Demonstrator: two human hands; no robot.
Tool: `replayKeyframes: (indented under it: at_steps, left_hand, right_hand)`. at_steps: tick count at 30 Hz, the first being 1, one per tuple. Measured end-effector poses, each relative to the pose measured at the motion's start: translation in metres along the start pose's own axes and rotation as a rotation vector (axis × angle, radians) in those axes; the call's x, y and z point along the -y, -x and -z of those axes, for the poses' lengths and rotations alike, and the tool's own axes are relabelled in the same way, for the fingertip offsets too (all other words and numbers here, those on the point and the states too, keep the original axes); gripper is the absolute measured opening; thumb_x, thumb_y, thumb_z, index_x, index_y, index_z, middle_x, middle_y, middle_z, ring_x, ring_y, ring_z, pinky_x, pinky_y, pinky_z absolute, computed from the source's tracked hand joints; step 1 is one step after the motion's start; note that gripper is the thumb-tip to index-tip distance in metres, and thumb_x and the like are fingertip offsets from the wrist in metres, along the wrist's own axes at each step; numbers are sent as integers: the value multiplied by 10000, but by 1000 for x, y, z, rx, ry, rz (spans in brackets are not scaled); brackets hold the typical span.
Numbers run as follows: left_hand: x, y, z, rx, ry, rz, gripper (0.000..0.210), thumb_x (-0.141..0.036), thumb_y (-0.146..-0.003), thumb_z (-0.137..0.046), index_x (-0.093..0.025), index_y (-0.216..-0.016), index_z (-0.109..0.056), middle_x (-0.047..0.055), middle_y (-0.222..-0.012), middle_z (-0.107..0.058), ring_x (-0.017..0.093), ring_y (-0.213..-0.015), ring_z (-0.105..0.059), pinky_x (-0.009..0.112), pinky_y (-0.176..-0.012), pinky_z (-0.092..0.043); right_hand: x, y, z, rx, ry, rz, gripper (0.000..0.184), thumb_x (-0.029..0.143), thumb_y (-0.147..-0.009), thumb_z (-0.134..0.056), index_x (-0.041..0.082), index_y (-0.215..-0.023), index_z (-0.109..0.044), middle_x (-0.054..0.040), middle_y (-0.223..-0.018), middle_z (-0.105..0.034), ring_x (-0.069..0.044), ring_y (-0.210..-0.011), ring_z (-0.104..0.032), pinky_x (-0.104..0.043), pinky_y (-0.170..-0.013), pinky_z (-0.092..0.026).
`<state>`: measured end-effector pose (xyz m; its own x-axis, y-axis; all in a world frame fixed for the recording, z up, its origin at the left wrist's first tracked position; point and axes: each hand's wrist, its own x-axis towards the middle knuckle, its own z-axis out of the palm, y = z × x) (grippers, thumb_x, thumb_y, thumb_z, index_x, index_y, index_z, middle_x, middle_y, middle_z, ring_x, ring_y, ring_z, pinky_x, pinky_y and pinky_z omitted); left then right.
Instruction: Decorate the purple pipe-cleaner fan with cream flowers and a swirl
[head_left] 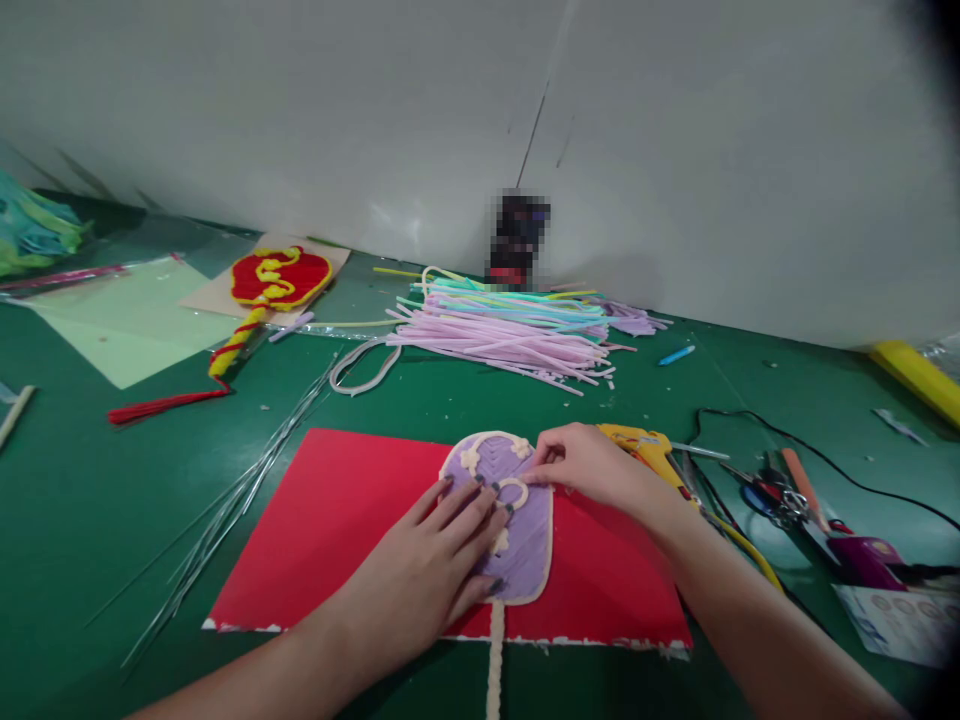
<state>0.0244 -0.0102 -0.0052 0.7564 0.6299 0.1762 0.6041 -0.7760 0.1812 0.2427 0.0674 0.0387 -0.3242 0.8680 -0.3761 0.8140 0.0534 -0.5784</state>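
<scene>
A purple hand fan (529, 560) with a cream edge and a twisted cream handle (496, 660) lies on a red sheet (300, 530). Cream flowers (520, 448) decorate its face. My left hand (442, 550) rests flat across the fan's left side, fingers spread and holding it down. From the right, my right hand (581, 465) pinches with thumb and forefinger at a cream pipe-cleaner loop (514, 492) in the middle of the fan. My left fingertips touch the loop's left side. The exact spot of the pinch is partly hidden by the fingers.
Behind lies a pile of pink and teal pipe cleaners (502, 335). A red and yellow fan (281, 278) sits back left, thin wires (240, 490) nearer. At right are a yellow glue gun (645, 447), scissors (784, 500), a black cord (817, 455) and a blue pen (676, 355).
</scene>
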Motion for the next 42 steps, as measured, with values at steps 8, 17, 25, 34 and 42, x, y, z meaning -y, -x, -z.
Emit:
replayKeyframes:
  at_steps: [8, 17, 25, 34, 42]
  left_hand:
    - [0, 0, 0, -7, -5, 1, 441, -441, -899, -348, -237, -1281, -433, 23, -1330, -466, 225, -1234, -386, 377, -1031, -267]
    - [0, 0, 1, 4, -2, -2, 434, -430, -908, -324, -239, -1287, -417, 23, -1338, -455, 226, -1240, -381, 387, -1025, -269]
    - [1, 1, 0, 4, -1, -4, 439, -428, -905, -332, -231, -1288, -419, 33, -1342, -450, 230, -1238, -381, 389, -1028, -264]
    - [0, 0, 1, 9, -1, -4, 440, -426, -904, -335, -224, -1286, -420, 39, -1335, -460, 241, -1236, -385, 396, -1022, -272]
    - [0, 0, 1, 32, -3, -6, 446, -431, -910, -315, -227, -1296, -407, 33, -1344, -450, 246, -1246, -373, 405, -1023, -268]
  right_hand:
    - [3, 0, 0, -13, 57, 16, 187, 355, -669, -673, 181, -610, -640, 2, -640, -660, -128, -599, -571, -220, -555, -368]
    - [6, 0, 3, 19, 59, -4, 214, 382, -679, -654, 179, -614, -640, -2, -621, -654, -128, -587, -567, -217, -538, -362]
    - [6, -2, 3, 46, 67, -34, 240, 416, -652, -668, 183, -606, -634, 4, -574, -636, -126, -550, -551, -218, -500, -345]
    - [6, -3, 2, 30, 63, -34, 229, 392, -656, -667, 182, -582, -612, 14, -533, -605, -115, -518, -528, -212, -494, -340]
    - [7, -5, 1, 18, 108, -35, 218, 374, -649, -673, 181, -567, -612, 13, -557, -611, -115, -537, -526, -214, -491, -332]
